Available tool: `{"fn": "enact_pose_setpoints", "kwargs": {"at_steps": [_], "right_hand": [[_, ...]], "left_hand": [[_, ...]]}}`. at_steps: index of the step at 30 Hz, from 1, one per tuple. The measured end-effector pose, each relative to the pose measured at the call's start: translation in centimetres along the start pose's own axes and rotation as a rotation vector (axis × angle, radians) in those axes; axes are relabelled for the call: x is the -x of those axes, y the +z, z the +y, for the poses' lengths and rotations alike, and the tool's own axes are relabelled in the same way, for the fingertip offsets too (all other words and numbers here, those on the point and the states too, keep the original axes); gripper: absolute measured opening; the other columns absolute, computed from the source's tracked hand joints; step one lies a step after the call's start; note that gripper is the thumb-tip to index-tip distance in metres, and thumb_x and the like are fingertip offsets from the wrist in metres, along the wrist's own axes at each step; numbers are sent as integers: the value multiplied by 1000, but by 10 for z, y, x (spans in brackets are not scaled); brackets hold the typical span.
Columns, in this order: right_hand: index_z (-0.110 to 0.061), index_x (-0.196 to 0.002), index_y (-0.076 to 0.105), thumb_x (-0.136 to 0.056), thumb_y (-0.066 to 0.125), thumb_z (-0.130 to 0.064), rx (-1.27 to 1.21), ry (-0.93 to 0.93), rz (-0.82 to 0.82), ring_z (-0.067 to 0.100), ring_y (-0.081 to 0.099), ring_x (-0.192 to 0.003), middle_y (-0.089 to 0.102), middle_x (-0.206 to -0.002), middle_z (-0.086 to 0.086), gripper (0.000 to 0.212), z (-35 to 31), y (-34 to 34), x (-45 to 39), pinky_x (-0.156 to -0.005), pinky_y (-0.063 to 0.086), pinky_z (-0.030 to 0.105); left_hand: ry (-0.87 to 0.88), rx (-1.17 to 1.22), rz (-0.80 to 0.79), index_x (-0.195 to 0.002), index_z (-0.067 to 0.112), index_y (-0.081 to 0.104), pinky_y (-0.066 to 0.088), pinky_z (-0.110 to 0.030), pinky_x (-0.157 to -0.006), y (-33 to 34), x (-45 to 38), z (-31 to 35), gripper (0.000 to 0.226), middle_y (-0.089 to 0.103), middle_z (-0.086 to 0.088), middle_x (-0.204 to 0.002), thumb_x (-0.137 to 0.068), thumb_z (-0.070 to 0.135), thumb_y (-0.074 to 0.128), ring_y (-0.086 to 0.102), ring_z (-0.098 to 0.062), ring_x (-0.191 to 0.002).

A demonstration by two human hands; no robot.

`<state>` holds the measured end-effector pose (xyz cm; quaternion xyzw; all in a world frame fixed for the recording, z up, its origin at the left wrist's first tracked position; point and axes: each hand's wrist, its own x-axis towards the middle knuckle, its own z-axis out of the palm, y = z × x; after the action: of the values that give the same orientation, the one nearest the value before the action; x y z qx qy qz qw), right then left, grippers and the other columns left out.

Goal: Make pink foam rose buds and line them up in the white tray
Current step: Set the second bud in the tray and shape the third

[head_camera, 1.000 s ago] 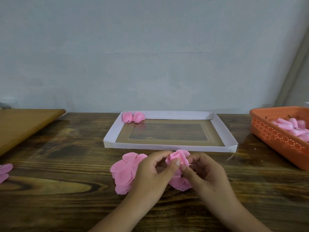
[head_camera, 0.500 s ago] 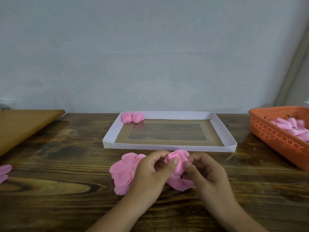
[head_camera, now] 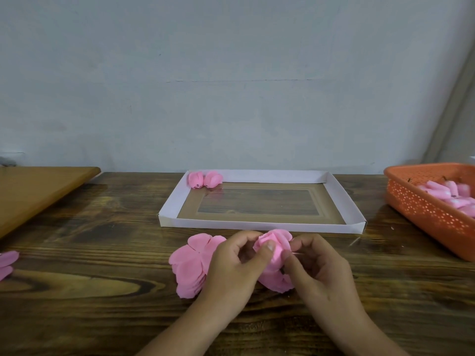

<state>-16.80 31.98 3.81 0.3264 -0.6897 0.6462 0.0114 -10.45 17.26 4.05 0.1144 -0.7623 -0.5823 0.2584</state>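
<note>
Since the earlier frame, little has shifted — left hand (head_camera: 232,265) and right hand (head_camera: 317,268) both still pinch the pink rose bud (head_camera: 273,244), fingers curled narrowly around it.

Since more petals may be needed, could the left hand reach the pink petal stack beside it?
Probably yes: the petal stack lies right beside the left hand with nothing between, though that hand now pinches the rose bud.

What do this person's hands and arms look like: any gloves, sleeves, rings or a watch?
Nothing is worn that shows. The left hand and the right hand are bare, with no gloves and no rings in sight. Both forearms are uncovered down to the picture's bottom edge: no sleeve, watch or bracelet. The fingernails look short and unpainted.
</note>
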Motion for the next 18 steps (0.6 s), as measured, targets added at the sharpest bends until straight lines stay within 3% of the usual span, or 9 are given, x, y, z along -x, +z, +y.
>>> {"fn": "enact_pose_setpoints", "kwargs": {"at_steps": [4,8,14,18], "right_hand": [[-24,-104,71,-92,66,-3,9,-14,-20,10,75,-80,78,-90,-9,26,-3,0,-1,-64,59,22],[-33,-105,72,-92,66,-7,100,-46,-16,6,74,-81,77,-90,-14,30,-3,0,0,-65,59,20],[-32,-101,72,-93,64,-12,137,-65,47,11,74,-75,76,-87,-11,23,4,1,3,-64,61,40],[-31,-99,70,-93,63,-10,135,-59,79,12,74,-74,76,-83,-14,23,6,2,3,-63,62,44]], "left_hand": [[3,-3,-7,-98,33,74,58,-19,-74,0,0,1,8,74,17,-92,-93,29,70,69,-1,-90],[0,10,-6,-99,30,76,61,-26,-76,0,1,1,10,75,13,-90,-91,31,70,70,-5,-89],[12,10,-8,-94,30,77,58,-22,-71,0,1,0,7,75,11,-85,-93,27,71,69,-4,-82],[22,3,-2,-95,29,77,57,-21,-70,0,1,-1,6,75,11,-85,-94,28,71,68,-4,-80]]}}
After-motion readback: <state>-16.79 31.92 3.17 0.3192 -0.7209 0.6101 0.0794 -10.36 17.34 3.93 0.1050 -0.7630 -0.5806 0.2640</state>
